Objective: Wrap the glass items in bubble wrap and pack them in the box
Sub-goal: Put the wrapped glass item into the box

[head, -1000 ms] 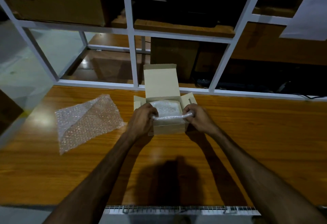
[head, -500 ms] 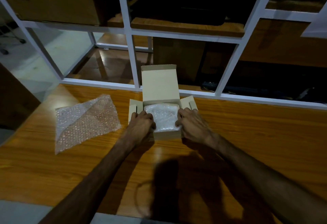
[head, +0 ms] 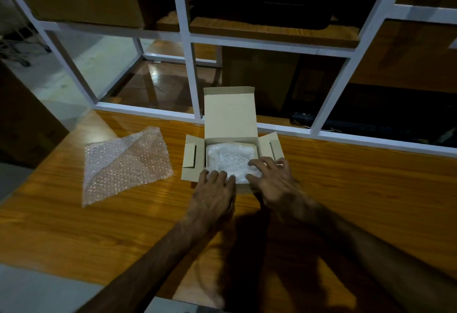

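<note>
A small cardboard box [head: 229, 115] stands open on the wooden table, its lid upright and both side flaps spread. Inside lies a bundle wrapped in bubble wrap [head: 228, 157]; the glass within is hidden. My left hand [head: 214, 190] rests at the box's near left corner, fingers straight, their tips on the bundle's front edge. My right hand [head: 270, 180] lies over the near right corner with fingers spread flat on the wrap. A loose sheet of bubble wrap [head: 125, 164] lies flat on the table, left of the box.
A white metal shelf frame [head: 190, 65] rises right behind the box along the table's far edge. Large cartons and dark items sit on the shelves beyond. The wooden table [head: 358, 189] stretches to the right and toward me.
The wrapped bundle went from held above the box's front edge down into the box. Both hands let go of it and now lie flat on top of it.
</note>
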A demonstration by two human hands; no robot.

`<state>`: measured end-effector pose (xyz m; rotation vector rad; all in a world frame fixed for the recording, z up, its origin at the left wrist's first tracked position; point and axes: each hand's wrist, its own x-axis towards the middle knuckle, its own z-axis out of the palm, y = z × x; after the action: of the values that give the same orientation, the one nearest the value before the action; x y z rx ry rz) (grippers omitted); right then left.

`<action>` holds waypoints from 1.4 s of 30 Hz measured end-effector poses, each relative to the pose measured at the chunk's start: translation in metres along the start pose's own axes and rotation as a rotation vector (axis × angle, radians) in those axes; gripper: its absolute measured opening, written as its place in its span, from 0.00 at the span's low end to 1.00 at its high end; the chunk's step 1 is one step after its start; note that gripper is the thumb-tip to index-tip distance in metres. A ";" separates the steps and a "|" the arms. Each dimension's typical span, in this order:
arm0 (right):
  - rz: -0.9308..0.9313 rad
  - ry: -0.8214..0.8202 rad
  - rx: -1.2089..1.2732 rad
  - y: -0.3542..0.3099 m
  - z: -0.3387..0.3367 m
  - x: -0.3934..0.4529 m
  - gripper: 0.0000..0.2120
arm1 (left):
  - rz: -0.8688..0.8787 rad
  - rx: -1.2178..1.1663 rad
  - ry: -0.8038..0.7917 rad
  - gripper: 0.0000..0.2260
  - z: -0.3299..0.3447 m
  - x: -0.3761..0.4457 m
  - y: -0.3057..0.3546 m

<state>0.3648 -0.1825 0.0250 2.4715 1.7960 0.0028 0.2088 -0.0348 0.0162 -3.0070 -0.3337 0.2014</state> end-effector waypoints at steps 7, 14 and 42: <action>-0.024 0.213 0.040 -0.016 0.025 -0.005 0.22 | 0.005 -0.012 -0.035 0.24 0.002 0.006 0.005; -0.034 0.165 0.148 -0.012 0.026 -0.002 0.22 | -0.011 -0.106 -0.079 0.22 0.003 0.006 0.002; 0.227 -0.001 0.015 -0.055 0.010 -0.015 0.26 | -0.108 -0.203 0.120 0.15 0.009 -0.013 0.006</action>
<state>0.3085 -0.1802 0.0115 2.6697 1.5105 0.0037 0.1965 -0.0430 0.0081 -3.1683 -0.5325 -0.0249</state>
